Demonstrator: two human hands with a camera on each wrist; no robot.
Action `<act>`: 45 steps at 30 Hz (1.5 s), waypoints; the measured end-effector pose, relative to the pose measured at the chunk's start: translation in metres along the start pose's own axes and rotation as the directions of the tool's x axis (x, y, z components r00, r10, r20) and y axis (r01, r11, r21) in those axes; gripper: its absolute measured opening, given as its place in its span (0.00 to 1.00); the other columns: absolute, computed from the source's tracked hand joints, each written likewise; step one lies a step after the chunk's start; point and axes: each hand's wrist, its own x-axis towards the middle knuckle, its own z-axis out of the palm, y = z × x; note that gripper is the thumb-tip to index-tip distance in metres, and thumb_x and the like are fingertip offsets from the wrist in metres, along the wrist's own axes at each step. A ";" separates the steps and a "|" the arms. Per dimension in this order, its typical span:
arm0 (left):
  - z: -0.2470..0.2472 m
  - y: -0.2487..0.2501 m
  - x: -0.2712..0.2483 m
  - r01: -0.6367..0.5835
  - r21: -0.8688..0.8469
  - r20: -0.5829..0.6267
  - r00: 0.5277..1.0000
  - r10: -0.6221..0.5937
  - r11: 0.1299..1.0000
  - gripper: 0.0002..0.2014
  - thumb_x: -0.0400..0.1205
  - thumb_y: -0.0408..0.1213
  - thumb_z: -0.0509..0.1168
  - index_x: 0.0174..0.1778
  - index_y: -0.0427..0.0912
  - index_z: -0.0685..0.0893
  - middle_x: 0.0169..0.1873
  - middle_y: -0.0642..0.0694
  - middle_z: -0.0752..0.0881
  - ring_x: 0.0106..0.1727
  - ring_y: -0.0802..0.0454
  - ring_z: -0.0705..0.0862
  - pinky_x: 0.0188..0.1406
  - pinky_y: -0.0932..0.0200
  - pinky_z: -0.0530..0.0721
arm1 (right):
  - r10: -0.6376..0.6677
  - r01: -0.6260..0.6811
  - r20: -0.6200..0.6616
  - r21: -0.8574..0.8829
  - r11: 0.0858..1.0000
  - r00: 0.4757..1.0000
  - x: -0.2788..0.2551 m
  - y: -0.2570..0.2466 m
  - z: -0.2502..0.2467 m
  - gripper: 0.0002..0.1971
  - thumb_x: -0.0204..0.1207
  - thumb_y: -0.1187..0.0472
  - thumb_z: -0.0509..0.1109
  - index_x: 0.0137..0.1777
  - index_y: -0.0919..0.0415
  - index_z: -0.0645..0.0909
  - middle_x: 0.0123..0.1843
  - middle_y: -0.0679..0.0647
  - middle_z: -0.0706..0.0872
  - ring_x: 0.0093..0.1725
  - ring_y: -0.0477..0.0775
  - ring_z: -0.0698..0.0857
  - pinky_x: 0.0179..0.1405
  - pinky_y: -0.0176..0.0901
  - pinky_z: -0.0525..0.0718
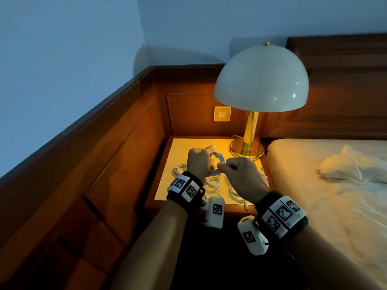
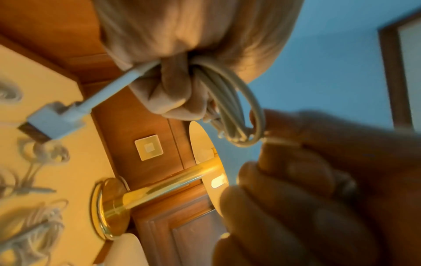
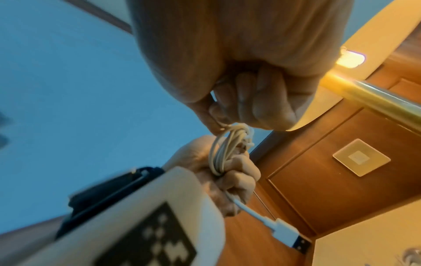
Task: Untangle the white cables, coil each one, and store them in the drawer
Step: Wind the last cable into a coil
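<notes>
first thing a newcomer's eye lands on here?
The lit lamp, its white dome glowing over the back right of the nightstand. Next, both hands raised above the nightstand top: the left hand grips a coiled white cable with its USB plug sticking out, while the right hand pinches the coil's far side. More white cables lie loose on the top below.
</notes>
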 end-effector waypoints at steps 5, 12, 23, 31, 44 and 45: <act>-0.006 -0.004 -0.002 0.059 -0.073 0.035 0.998 -0.057 0.996 0.20 0.89 0.43 0.62 0.31 0.43 0.68 0.20 0.49 0.64 0.17 0.52 0.65 0.19 0.67 0.64 | 0.053 -0.046 0.045 -0.156 0.987 0.998 0.003 0.018 -0.011 0.19 0.83 0.50 0.70 0.35 0.62 0.76 0.30 0.51 0.77 0.27 0.50 0.70 0.30 0.45 0.69; 0.003 -0.004 -0.017 -0.019 -0.076 0.095 0.995 0.026 0.997 0.17 0.91 0.45 0.59 0.50 0.36 0.86 0.37 0.43 0.86 0.39 0.46 0.88 0.41 0.53 0.85 | -0.044 0.078 0.137 -0.247 0.966 0.990 0.003 0.017 0.008 0.33 0.79 0.66 0.59 0.85 0.57 0.58 0.78 0.57 0.76 0.76 0.57 0.76 0.70 0.56 0.79; -0.016 -0.003 -0.028 0.017 -0.136 0.359 0.933 0.034 0.991 0.22 0.93 0.48 0.50 0.44 0.38 0.81 0.26 0.44 0.75 0.27 0.48 0.73 0.26 0.55 0.70 | -0.328 0.185 -0.246 -0.466 0.865 0.912 0.013 0.022 0.006 0.22 0.87 0.44 0.50 0.39 0.54 0.78 0.22 0.48 0.74 0.19 0.52 0.73 0.18 0.48 0.69; -0.060 -0.015 -0.039 -0.320 0.243 0.383 0.899 0.213 0.916 0.07 0.86 0.34 0.68 0.48 0.38 0.91 0.41 0.46 0.91 0.44 0.51 0.88 0.53 0.49 0.86 | -0.385 0.233 -0.315 -0.425 0.874 0.867 0.019 0.023 -0.022 0.22 0.87 0.45 0.57 0.35 0.58 0.76 0.20 0.43 0.65 0.17 0.44 0.63 0.21 0.38 0.57; -0.048 0.032 -0.055 -0.308 -0.248 0.065 0.941 0.333 0.918 0.07 0.82 0.28 0.71 0.47 0.26 0.88 0.37 0.33 0.91 0.39 0.39 0.92 0.41 0.53 0.91 | -0.432 0.261 -0.292 -0.478 0.839 0.853 0.011 0.014 0.000 0.18 0.87 0.48 0.62 0.37 0.56 0.77 0.22 0.44 0.67 0.17 0.50 0.67 0.16 0.43 0.64; -0.043 0.028 -0.054 -0.351 -0.218 0.031 0.930 0.366 0.911 0.06 0.82 0.30 0.72 0.47 0.28 0.88 0.37 0.34 0.91 0.39 0.41 0.92 0.40 0.55 0.90 | -0.409 0.250 -0.294 -0.455 0.855 0.864 0.011 0.014 0.001 0.19 0.87 0.47 0.61 0.37 0.56 0.77 0.21 0.44 0.67 0.17 0.50 0.66 0.16 0.43 0.64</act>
